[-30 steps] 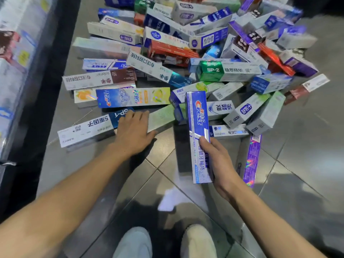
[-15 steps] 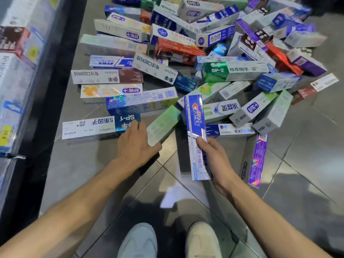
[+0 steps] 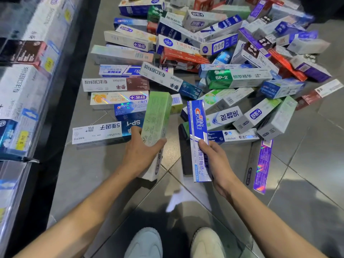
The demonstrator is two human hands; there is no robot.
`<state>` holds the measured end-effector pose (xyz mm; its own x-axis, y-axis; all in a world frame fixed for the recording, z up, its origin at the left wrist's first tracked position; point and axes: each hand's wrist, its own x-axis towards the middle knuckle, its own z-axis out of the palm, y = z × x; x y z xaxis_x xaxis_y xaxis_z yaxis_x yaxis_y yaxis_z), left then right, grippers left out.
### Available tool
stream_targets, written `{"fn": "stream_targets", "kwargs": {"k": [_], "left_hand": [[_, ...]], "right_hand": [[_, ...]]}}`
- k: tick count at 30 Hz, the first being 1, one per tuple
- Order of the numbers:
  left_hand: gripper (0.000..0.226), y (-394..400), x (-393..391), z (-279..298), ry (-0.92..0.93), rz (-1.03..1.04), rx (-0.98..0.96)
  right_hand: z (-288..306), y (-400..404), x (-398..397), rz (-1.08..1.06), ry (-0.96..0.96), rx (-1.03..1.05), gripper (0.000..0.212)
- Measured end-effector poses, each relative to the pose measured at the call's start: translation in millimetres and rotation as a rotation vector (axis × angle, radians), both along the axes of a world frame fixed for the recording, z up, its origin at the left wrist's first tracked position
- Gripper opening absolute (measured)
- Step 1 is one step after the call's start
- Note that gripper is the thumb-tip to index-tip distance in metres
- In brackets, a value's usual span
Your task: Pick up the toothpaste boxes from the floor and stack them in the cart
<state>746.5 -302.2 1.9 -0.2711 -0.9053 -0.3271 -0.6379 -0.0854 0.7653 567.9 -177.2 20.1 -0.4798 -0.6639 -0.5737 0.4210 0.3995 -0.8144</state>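
Grey glossy floor tiles (image 3: 307, 192) are reflecting light under a sprawling heap of toothpaste boxes (image 3: 214, 58) lying beyond both hands. The left hand (image 3: 138, 155) is wrapping its fingers around a pale green box (image 3: 157, 118). The right hand (image 3: 216, 164) is gripping a blue box (image 3: 197, 135) reading "Crest". Beyond the right fingers, a green box (image 3: 238, 78) is showing "SP-2"; beyond the left, a white-and-blue box (image 3: 104, 133) is showing "SP-1".

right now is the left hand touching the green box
Touching. The head view shows the left hand gripping the green box, thumb across its front face and fingers behind it, the box lifted off the floor.
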Motion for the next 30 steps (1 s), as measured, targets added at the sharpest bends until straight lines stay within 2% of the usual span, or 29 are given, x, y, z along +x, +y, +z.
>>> {"fn": "stream_targets", "kwargs": {"k": [8,10,12,13,15,17,22,25,30], "left_hand": [[0.092,-11,-29,63,0.276,0.139,0.138],[0.088,-5,-33,91,0.335,0.191,0.192],[0.071,3,-35,126,0.364,0.199,0.210],[0.064,8,-37,147,0.380,0.199,0.222],[0.066,17,-40,196,0.431,0.208,0.268],[0.072,24,-44,251,0.460,0.214,0.314],[0.060,34,-61,394,0.535,0.218,0.368],[0.056,36,-80,477,0.593,0.148,0.387],[0.044,54,-131,593,0.629,0.008,0.479]], "right_hand": [[53,-30,-6,-0.036,0.052,-0.079,0.017],[82,-30,-4,-0.058,0.036,-0.087,0.015],[119,-28,-2,-0.072,0.028,-0.077,0.020],[140,-26,-1,-0.074,0.025,-0.072,0.024],[186,-21,-2,-0.088,0.004,-0.068,0.030],[237,-15,-4,-0.121,-0.024,-0.071,0.032],[375,3,-15,-0.180,-0.078,-0.126,0.031],[457,15,-29,-0.221,-0.092,-0.157,0.031],[576,57,-62,-0.284,0.010,-0.200,0.029]]}}
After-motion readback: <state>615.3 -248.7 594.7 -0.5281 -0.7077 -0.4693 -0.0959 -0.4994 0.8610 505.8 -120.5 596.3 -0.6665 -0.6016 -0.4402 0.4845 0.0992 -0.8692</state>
